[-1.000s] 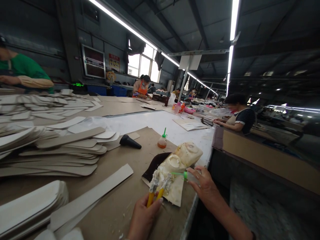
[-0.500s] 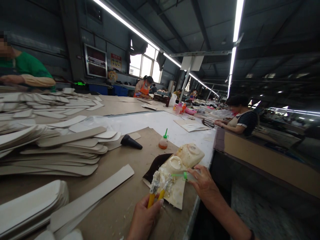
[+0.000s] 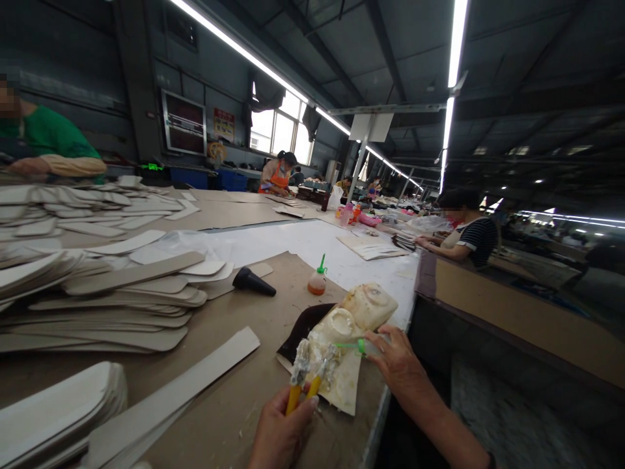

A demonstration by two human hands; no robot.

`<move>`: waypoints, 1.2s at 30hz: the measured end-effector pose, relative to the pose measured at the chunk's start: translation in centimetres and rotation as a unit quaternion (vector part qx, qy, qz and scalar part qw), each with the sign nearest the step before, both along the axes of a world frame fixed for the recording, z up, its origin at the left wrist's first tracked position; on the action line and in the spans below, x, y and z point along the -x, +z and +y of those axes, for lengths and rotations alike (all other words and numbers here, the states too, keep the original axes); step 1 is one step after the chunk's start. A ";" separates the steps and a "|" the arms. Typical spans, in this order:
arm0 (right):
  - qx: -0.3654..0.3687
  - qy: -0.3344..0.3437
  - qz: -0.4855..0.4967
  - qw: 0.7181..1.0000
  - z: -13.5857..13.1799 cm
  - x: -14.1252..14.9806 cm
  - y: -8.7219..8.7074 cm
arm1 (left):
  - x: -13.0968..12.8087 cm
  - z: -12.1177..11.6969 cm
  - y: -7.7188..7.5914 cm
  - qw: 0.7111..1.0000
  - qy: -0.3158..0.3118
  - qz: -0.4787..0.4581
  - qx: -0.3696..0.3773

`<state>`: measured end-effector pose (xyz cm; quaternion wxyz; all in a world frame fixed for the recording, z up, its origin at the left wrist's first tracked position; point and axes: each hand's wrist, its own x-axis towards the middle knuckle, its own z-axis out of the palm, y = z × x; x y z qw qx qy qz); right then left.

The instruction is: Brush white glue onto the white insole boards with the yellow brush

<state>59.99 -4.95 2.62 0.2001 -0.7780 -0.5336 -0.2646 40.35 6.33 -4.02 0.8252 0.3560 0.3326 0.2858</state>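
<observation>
My left hand is closed round the yellow handles of two glue-crusted brushes, heads up. In my right hand is a small clear squeeze bottle, tipped sideways, its thin green spout pointing left at the right brush head. Behind the brushes lies a cream plastic container with a round raised ring, stained with dried glue. Under it are a pale glue-stained sheet and a dark brown piece. Whether the spout touches the bristles I cannot tell.
A second squeeze bottle with amber liquid stands upright beyond. Left of it lies a black cone. Stacks of pale board strips fill the left side. The table edge drops away at right. Co-workers sit at left, far and right.
The view has shifted slightly. Both hands keep their grips, the bottle's spout still at the brush head.
</observation>
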 end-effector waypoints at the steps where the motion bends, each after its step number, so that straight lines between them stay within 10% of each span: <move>1: -0.002 0.003 0.002 1.000 0.0 0.0 0.1 | 0.1 0.1 0.0 1.000 -0.012 -0.004 -0.004; 36: 0.004 0.007 -0.014 1.000 0.4 0.1 1.1 | 0.5 -0.3 1.7 0.996 -0.039 0.050 -0.061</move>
